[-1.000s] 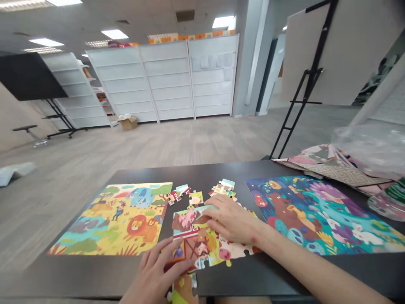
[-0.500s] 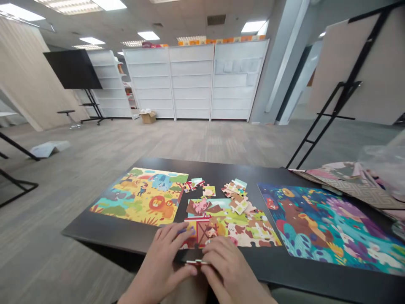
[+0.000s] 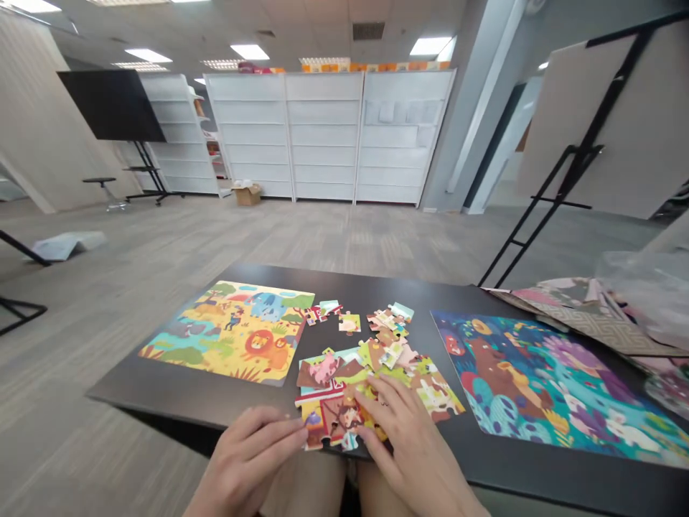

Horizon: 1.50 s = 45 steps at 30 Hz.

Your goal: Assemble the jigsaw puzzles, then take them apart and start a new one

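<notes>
A partly joined farm jigsaw puzzle [image 3: 430, 388] lies in front of me at the near table edge. My left hand [image 3: 258, 449] is at its lower left corner, fingers stretched out and fingertips against the edge. On its middle rests my right hand [image 3: 403, 431], fingers spread flat, covering part of the picture. A pale puzzle piece [image 3: 349, 439] sits at the bottom edge beside my right thumb; whether it is fully joined I cannot tell. Loose pieces lie over the top edge, among them a pig piece [image 3: 324, 368]. Beyond are a yellow-green piece [image 3: 349, 322] and a small pile [image 3: 388, 321].
A finished safari puzzle [image 3: 231, 327] lies left on the black table [image 3: 161, 398]. To the right is a blue forest puzzle [image 3: 538, 388]. Patterned boards and clear plastic [image 3: 640, 287] sit at the right back. A whiteboard stand [image 3: 565, 172] is behind them.
The piece held between both hands at the table edge is now down by the puzzle's bottom edge. The puzzle has shifted left and tilted. My hands have moved apart, the right onto the puzzle.
</notes>
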Motion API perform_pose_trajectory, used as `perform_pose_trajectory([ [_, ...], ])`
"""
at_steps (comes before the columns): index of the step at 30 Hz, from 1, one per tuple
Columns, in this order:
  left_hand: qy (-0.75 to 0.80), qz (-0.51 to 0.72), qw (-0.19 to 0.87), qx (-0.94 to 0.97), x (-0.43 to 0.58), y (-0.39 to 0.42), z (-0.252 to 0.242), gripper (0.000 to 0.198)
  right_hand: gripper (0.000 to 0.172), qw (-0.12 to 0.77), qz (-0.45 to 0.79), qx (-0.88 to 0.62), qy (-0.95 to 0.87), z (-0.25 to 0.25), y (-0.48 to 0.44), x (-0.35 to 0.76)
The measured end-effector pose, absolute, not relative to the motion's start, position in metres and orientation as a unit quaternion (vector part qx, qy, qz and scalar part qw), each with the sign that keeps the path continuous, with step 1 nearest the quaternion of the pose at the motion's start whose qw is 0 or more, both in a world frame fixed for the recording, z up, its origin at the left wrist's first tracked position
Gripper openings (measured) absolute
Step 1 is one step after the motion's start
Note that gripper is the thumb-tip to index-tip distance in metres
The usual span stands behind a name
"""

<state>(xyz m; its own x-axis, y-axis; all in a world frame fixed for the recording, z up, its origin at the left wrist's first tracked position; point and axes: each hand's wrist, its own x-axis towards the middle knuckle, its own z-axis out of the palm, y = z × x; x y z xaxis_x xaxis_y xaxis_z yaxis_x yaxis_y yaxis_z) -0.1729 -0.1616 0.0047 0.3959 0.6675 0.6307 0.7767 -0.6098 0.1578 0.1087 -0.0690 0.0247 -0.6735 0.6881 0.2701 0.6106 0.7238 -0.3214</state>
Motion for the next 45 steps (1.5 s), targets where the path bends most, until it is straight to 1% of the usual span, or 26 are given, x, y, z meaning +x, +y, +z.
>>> perform_pose_trajectory([
  [3,-0.453,-0.368,0.125,-0.802,-0.166,-0.157,0.001,0.036,0.037,0.169,0.109,-0.371,-0.907,0.028,-0.069,0.106],
  [6,-0.461,-0.385,0.121,-0.791,-0.156,-0.148,-0.005,0.038,0.041,0.166,0.104,-0.385,-0.902,0.030,-0.066,0.107],
  [8,-0.462,-0.400,0.110,-0.784,-0.148,-0.140,-0.005,0.037,0.049,0.164,0.105,-0.376,-0.906,0.030,-0.068,0.108],
  [12,-0.432,-0.428,0.096,-0.788,-0.130,-0.127,0.009,0.033,0.075,0.157,0.120,-0.362,-0.911,0.027,-0.072,0.110],
  [14,-0.412,-0.446,0.092,-0.789,-0.123,-0.124,0.017,0.031,0.077,0.159,0.123,-0.369,-0.907,0.026,-0.072,0.111],
  [18,-0.400,-0.479,0.070,-0.778,-0.114,-0.120,0.024,0.030,0.070,0.180,0.117,-0.362,-0.907,0.025,-0.069,0.110],
  [21,-0.400,-0.505,0.062,-0.763,-0.106,-0.114,0.023,0.028,0.070,0.226,0.108,-0.334,-0.909,0.023,-0.068,0.102],
  [22,-0.401,-0.513,0.059,-0.757,-0.103,-0.112,0.024,0.026,0.065,0.253,0.104,-0.320,-0.907,0.022,-0.068,0.098],
  [24,-0.399,-0.527,0.056,-0.748,-0.099,-0.107,0.025,0.022,0.045,0.321,0.101,-0.292,-0.895,0.020,-0.066,0.092],
  [25,-0.396,-0.533,0.057,-0.746,-0.098,-0.105,0.027,0.021,0.038,0.356,0.100,-0.282,-0.885,0.019,-0.065,0.092],
  [27,-0.392,-0.543,0.058,-0.741,-0.098,-0.100,0.032,0.021,0.036,0.408,0.088,-0.286,-0.863,0.018,-0.059,0.095],
  [28,-0.394,-0.547,0.057,-0.736,-0.100,-0.098,0.035,0.023,0.037,0.415,0.074,-0.301,-0.855,0.018,-0.055,0.100],
  [30,-0.405,-0.535,0.039,-0.740,-0.103,-0.092,0.039,0.029,0.037,0.397,0.038,-0.341,-0.851,0.018,-0.048,0.113],
  [33,-0.434,-0.429,-0.022,-0.792,-0.107,-0.083,0.040,0.042,0.044,0.339,0.011,-0.383,-0.859,0.016,-0.045,0.131],
  [35,-0.482,-0.360,-0.058,-0.797,-0.110,-0.077,0.035,0.050,0.046,0.312,0.016,-0.393,-0.865,0.013,-0.048,0.137],
  [38,-0.587,-0.316,-0.073,-0.742,-0.118,-0.069,0.025,0.055,0.043,0.278,0.026,-0.407,-0.870,0.010,-0.056,0.137],
  [40,-0.627,-0.276,-0.083,-0.724,-0.124,-0.066,0.021,0.063,0.045,0.250,0.031,-0.405,-0.879,0.012,-0.058,0.133],
  [42,-0.638,-0.238,-0.098,-0.726,-0.127,-0.064,0.022,0.070,0.054,0.210,0.038,-0.381,-0.899,0.018,-0.058,0.128],
  [44,-0.641,-0.221,-0.105,-0.727,-0.127,-0.063,0.027,0.069,0.060,0.164,0.044,-0.348,-0.922,0.025,-0.058,0.125],
  [45,-0.645,-0.217,-0.108,-0.725,-0.126,-0.062,0.031,0.067,0.060,0.145,0.046,-0.335,-0.930,0.029,-0.057,0.124],
])
